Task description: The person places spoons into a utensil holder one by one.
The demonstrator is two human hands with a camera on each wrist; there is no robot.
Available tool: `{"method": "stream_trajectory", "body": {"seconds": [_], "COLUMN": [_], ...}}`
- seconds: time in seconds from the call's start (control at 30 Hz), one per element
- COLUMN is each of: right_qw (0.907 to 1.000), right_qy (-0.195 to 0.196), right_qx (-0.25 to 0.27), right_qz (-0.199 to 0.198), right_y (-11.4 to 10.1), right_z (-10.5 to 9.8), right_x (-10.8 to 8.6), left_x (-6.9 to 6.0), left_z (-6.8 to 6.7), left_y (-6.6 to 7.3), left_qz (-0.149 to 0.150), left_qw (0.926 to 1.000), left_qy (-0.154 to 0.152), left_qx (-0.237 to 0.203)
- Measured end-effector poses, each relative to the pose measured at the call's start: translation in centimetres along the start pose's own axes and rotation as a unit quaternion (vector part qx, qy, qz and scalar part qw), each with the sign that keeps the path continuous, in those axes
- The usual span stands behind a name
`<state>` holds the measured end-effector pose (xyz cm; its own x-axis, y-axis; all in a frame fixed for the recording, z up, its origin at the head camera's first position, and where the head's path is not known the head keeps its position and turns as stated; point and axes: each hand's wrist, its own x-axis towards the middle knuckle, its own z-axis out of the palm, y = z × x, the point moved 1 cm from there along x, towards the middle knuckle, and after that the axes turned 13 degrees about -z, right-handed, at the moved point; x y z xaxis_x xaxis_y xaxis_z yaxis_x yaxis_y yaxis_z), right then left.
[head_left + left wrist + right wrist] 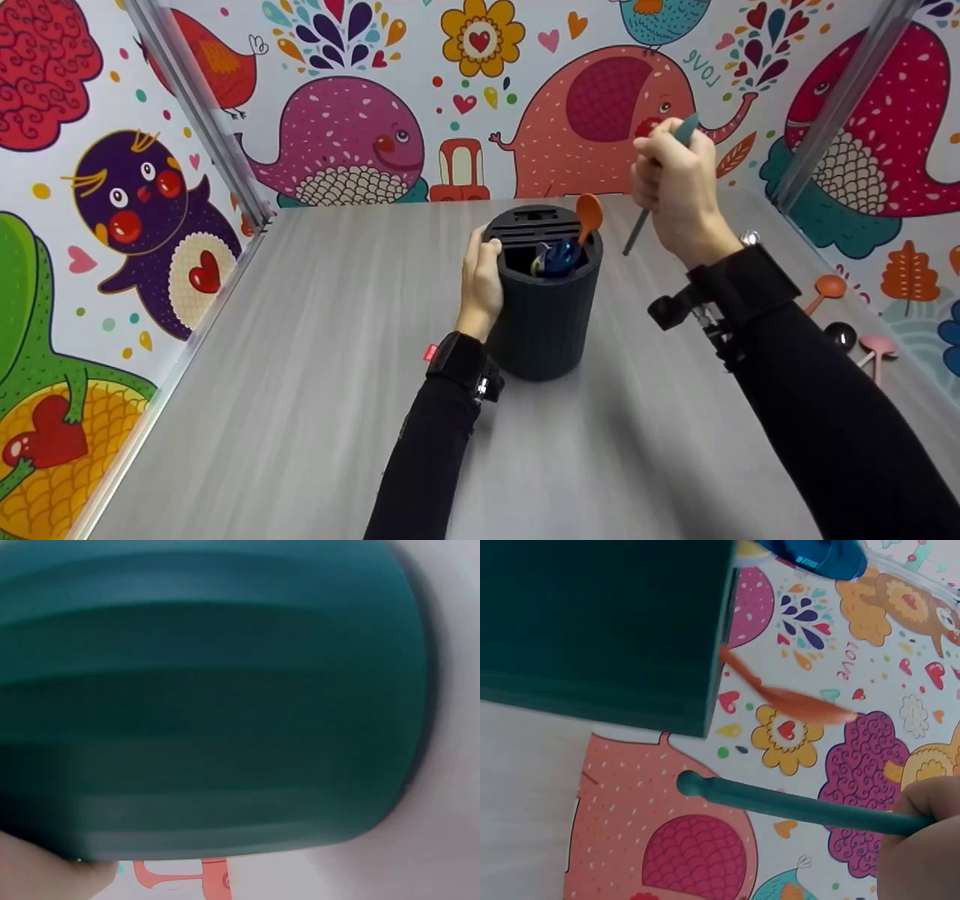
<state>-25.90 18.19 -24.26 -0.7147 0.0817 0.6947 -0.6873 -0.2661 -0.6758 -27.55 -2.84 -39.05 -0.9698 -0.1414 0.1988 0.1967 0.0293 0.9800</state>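
Observation:
A dark green ribbed utensil holder [547, 322] stands upright on the grey tabletop. My left hand [480, 285] grips its left side near the rim; in the left wrist view its ribbed wall [225, 705] fills most of the picture. Out of the holder's open front part leans an orange spoon [589, 214], beside a shiny blue item [561, 257] whose kind I cannot tell. Up and right of the holder, my right hand [679, 184] holds a slim dark green utensil [802, 808], its knobbed end pointing down, clear of the holder. Fingers cover part of it.
At the right edge of the table lie another orange spoon [829, 287], a dark round utensil head [841, 336] and a pink utensil [877, 346], partly hidden by the right sleeve. Patterned panels with cartoon animals [352, 142] wall in the back and sides.

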Motion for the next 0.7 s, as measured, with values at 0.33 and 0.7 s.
{"method": "stream_trajectory", "body": {"seconds": [0.33, 0.7], "right_qw": [0.9998, 0.9993], "right_qy": [-0.006, -0.023], "right_qx": [0.011, 0.012], "right_qz": [-0.015, -0.028], "right_y": [-0.2, -0.5], "right_z": [2.5, 4.9], "right_x": [0.4, 0.6], "left_x": [0.0, -0.1], "left_z": [-0.1, 0.0], "left_y": [-0.1, -0.1], "left_qz": [0.008, 0.01], "left_qw": [1.0, 0.9999], "left_qy": [0.003, 0.004], "left_qx": [0.003, -0.003]}}
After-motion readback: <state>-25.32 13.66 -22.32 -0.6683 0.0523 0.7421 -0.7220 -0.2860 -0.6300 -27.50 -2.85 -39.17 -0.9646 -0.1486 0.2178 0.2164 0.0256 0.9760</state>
